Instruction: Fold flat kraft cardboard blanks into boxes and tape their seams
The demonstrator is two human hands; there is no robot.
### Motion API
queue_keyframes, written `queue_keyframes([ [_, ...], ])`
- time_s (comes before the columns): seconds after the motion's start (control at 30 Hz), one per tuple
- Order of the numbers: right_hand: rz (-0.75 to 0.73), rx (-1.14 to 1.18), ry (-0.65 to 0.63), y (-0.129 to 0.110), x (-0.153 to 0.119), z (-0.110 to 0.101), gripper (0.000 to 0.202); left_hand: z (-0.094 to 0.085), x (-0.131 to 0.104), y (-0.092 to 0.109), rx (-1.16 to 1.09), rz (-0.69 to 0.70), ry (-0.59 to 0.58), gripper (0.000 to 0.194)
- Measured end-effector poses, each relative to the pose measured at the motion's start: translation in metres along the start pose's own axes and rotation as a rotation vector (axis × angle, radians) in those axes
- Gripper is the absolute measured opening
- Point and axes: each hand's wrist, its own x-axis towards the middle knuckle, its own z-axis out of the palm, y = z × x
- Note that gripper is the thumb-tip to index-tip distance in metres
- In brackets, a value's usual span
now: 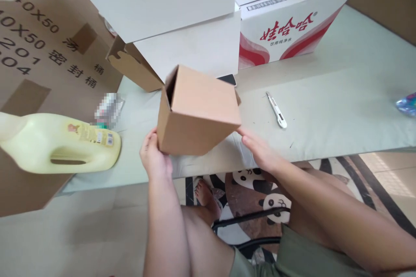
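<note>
Plain olive-green shorts (302, 251) are worn; forearms (165, 220) and hands (154, 156) are bare.

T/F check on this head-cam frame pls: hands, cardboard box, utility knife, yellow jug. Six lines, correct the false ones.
1. The left hand and the right hand are both at the cardboard box. True.
2. The utility knife lies on the pale green table cover. True.
3. The right hand holds the utility knife. False: the utility knife lies apart from that hand.
4. The yellow jug is left of the cardboard box. True.
5. The cardboard box is closed all round. False: a dark gap shows at its left end.
6. The utility knife leans on the yellow jug. False: they are apart, on opposite sides of the cardboard box.
</note>
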Motion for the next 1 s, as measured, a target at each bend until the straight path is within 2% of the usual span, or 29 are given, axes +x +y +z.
queue_keyframes([
  [0.07,-0.117,-0.082,-0.045,-0.005,-0.003,0.009,0.059,0.008,-0.011,-0.006,0.067,-0.106,-0.035,0.026],
  [0.13,-0.191,-0.162,-0.034,-0.008,-0.006,0.014,0.065,0.014,-0.022,-0.011,0.066,-0.191,-0.181,0.039],
  [0.2,-0.248,-0.214,-0.012,-0.010,-0.008,0.015,0.068,0.016,-0.029,-0.014,0.097,-0.231,-0.377,0.060],
  [0.27,-0.314,-0.238,0.027,-0.012,-0.008,0.012,0.066,0.013,-0.030,-0.015,0.167,-0.252,-0.475,0.071],
  [0.33,-0.392,-0.240,0.072,-0.015,-0.008,0.008,0.062,0.009,-0.032,-0.015,0.239,-0.303,-0.494,0.073],
  [0.4,-0.448,-0.233,0.108,-0.019,-0.008,0.003,0.057,0.006,-0.036,-0.013,0.287,-0.395,-0.560,0.073],
  [0.5,-0.445,-0.211,0.180,-0.025,-0.008,-0.004,0.041,0.011,-0.050,-0.010,0.392,-0.529,-0.778,0.072],
  [0.6,-0.437,-0.176,0.321,-0.027,-0.009,-0.009,0.023,0.020,-0.061,-0.008,0.525,-0.545,-0.958,0.064],
  [0.67,-0.406,-0.204,0.449,-0.027,-0.010,-0.012,0.015,0.023,-0.061,-0.008,0.567,-0.469,-0.973,0.055],
  [0.7,-0.379,-0.226,0.498,-0.027,-0.010,-0.012,0.014,0.023,-0.059,-0.009,0.580,-0.400,-0.918,0.050],
  [0.77,-0.344,-0.243,0.500,-0.027,-0.009,-0.012,0.013,0.022,-0.053,-0.008,0.556,-0.185,-0.710,0.047],
  [0.83,-0.396,-0.228,0.362,-0.028,-0.007,-0.009,0.018,0.019,-0.047,-0.005,0.445,0.105,-0.510,0.051],
  [0.87,-0.448,-0.219,0.271,-0.029,-0.006,-0.007,0.022,0.019,-0.046,-0.004,0.374,0.255,-0.464,0.050],
  [0.93,-0.545,-0.212,0.121,-0.030,-0.004,-0.001,0.028,0.019,-0.047,-0.001,0.298,0.495,-0.504,0.044],
  [1.0,-0.567,-0.205,0.054,-0.031,-0.001,0.001,0.026,0.021,-0.051,-0.001,0.303,0.607,-0.585,0.037],
])
